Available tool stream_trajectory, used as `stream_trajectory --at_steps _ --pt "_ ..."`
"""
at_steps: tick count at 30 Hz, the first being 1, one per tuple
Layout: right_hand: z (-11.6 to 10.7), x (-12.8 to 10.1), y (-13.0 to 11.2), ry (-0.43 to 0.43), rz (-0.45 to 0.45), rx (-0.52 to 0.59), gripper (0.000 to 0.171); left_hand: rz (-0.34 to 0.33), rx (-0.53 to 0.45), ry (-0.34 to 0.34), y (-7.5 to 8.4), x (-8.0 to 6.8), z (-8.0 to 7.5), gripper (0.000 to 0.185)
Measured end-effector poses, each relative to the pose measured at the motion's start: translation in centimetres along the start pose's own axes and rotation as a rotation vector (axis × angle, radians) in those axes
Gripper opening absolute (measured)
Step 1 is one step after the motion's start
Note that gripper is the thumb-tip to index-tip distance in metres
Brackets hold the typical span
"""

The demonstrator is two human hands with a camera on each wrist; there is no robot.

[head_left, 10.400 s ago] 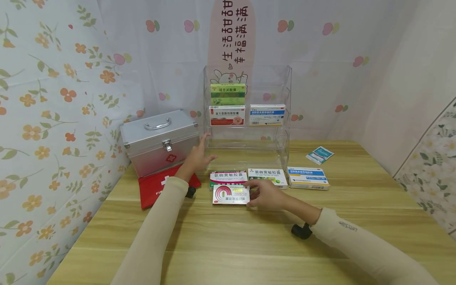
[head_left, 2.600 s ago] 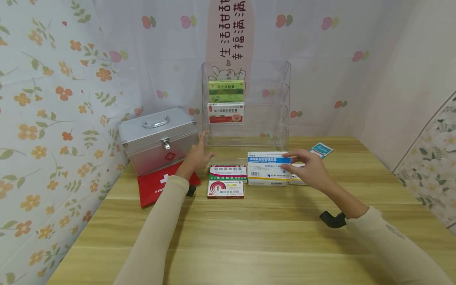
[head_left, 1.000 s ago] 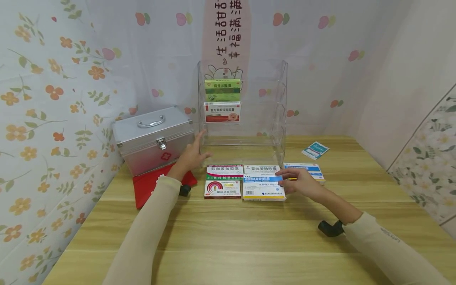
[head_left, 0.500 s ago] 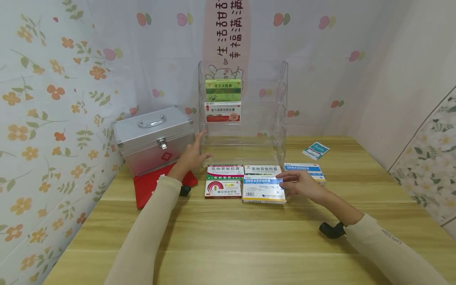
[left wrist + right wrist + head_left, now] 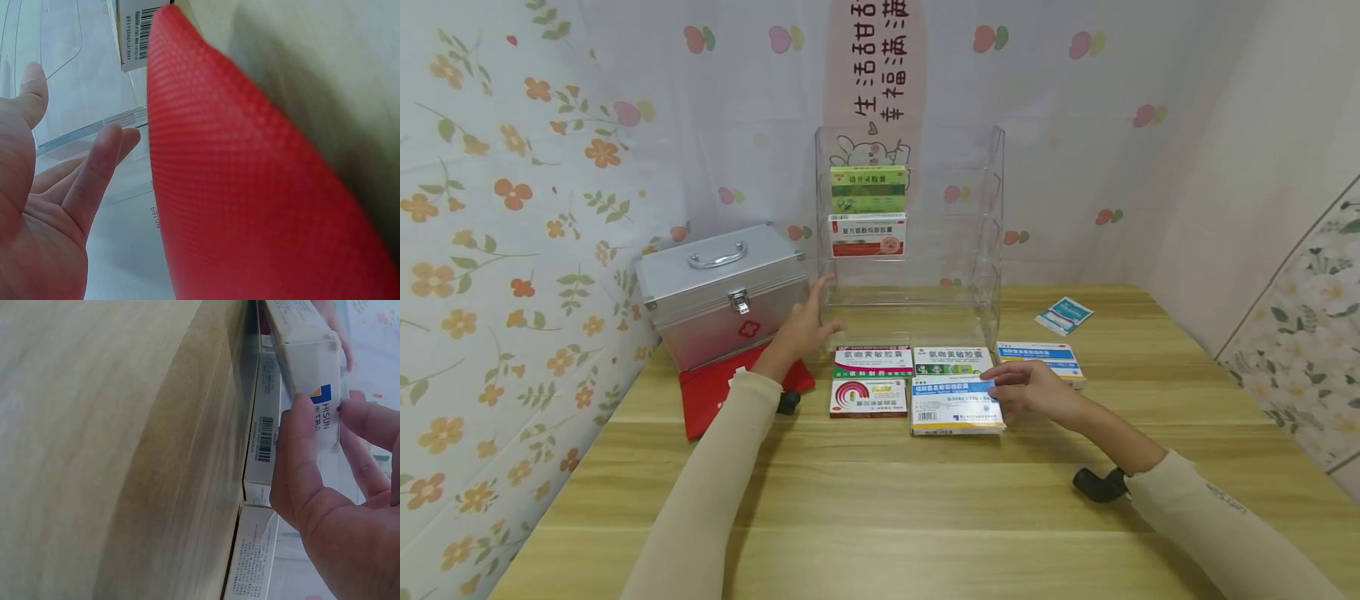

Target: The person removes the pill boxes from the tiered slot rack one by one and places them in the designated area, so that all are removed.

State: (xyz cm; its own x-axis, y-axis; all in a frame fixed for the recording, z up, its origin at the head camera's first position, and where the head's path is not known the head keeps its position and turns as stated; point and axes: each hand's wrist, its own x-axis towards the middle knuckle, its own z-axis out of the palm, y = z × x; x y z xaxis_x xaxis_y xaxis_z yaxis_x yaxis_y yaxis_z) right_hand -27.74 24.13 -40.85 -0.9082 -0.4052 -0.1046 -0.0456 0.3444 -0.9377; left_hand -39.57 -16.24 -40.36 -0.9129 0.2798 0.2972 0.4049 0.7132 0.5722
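Note:
My right hand (image 5: 1037, 396) pinches the right end of a white-and-blue capsule box (image 5: 955, 408). The right wrist view shows thumb and fingers at the end of this box (image 5: 312, 381), which sits tilted in front of the other boxes. Behind it on the table lies a white-and-green capsule box (image 5: 951, 358). To its left are a white box with a red arc (image 5: 868, 400) and a pink-and-green capsule box (image 5: 872, 358). My left hand (image 5: 801, 329), fingers extended, is at the left side of a clear acrylic rack (image 5: 917, 305).
Higher in the rack stand a green box (image 5: 868, 190) and a red-and-white box (image 5: 867, 236). A silver first-aid case (image 5: 722, 292) stands left, with a red pouch (image 5: 700, 400) before it. Another blue-and-white box (image 5: 1041, 360) and a teal sachet (image 5: 1064, 316) lie right.
The red-arc box was released on the table. My right hand took the blue-and-white box from the rack's right side, lowered it and drew it slightly nearer. My left hand stayed by the rack.

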Motion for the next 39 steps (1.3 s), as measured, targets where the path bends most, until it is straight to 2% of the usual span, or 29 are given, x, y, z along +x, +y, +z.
stream_trajectory --at_steps 8,22,32,39 --pt "0.0 0.8 0.3 -0.011 0.049 -0.059 0.039 -0.011 -0.003 -0.001 0.1 0.0 0.0 0.094" --pt "0.5 1.5 0.1 0.075 0.118 -0.079 0.037 -0.025 -0.003 0.007 0.2 -0.1 0.1 0.095" --pt "0.7 1.6 -0.1 0.154 0.12 -0.214 0.027 -0.007 -0.01 0.02 0.1 0.0 0.1 0.094" --pt "0.5 1.4 -0.7 0.197 0.1 -0.306 0.03 -0.021 -0.014 0.016 0.1 -0.1 0.2 0.095"
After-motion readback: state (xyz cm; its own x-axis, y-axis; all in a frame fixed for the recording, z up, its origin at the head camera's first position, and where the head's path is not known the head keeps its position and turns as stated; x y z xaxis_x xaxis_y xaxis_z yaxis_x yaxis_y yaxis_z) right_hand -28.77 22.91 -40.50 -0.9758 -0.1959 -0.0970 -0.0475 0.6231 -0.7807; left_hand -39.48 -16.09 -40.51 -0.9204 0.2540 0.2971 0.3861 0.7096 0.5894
